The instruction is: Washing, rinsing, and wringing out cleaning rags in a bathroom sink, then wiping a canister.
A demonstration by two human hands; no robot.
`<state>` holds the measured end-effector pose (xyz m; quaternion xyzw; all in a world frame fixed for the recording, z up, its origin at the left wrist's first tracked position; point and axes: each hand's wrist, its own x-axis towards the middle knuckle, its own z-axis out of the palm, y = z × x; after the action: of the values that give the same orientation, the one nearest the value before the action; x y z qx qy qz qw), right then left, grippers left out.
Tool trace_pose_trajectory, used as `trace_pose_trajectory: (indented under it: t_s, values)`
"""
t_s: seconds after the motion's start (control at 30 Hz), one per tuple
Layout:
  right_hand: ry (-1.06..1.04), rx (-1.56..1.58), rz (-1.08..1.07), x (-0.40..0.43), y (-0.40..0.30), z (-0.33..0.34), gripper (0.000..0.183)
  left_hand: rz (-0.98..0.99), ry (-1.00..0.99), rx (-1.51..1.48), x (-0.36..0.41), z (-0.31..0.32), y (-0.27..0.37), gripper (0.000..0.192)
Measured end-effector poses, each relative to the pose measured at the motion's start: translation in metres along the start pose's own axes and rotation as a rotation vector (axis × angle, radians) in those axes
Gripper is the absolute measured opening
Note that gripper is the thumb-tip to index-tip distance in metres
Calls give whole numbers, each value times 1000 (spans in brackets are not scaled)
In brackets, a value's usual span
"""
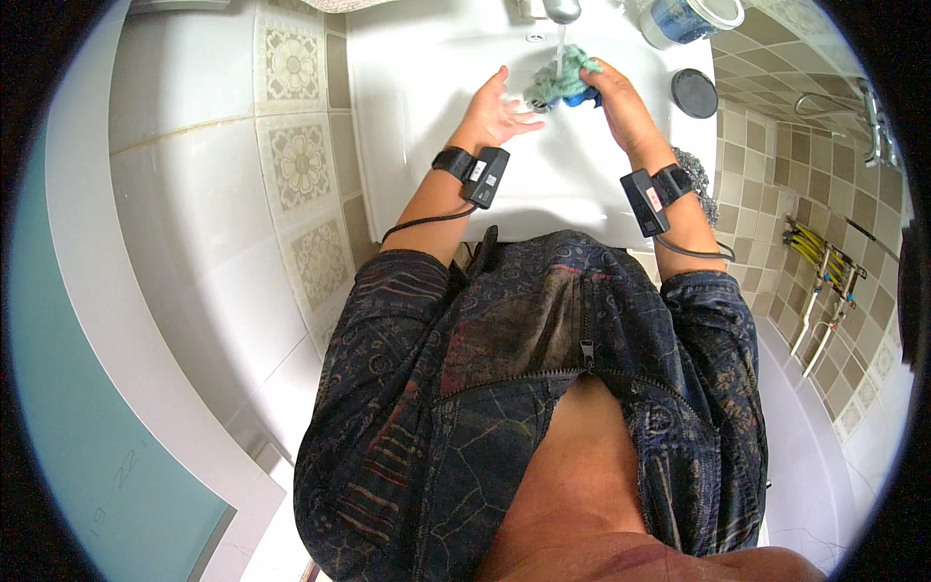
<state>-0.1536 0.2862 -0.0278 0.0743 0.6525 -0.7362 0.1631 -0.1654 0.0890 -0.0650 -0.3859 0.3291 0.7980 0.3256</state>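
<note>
Water runs from a metal faucet (562, 10) onto a crumpled green and blue cloth (571, 76) above the white sink basin (407, 182). My right hand (618, 98) grips the cloth at its right side, thumb on top. To the left of the cloth, my left hand (500, 113) is held with its fingers spread and nothing in it. The sink drain (537, 105) shows partly at the cloth's lower left edge.
A tub with blue contents (684, 22) stands on the sink's back right corner. Below it lies a round black lid (694, 94). A metal scouring pad (694, 174) is partly hidden behind my right wrist. Tiled wall (302, 160) borders the sink's left side.
</note>
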Motion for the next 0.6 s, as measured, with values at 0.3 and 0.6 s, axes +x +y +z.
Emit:
trace_pose_trajectory:
  t_s: [0.3, 0.6]
  values:
    - [-301, -50, 96, -28, 6, 8, 37, 18, -244, -22, 19, 12, -22, 32]
    - [262, 303, -39, -8, 29, 5, 42, -67, -380, -104, -30, 46, -32, 56]
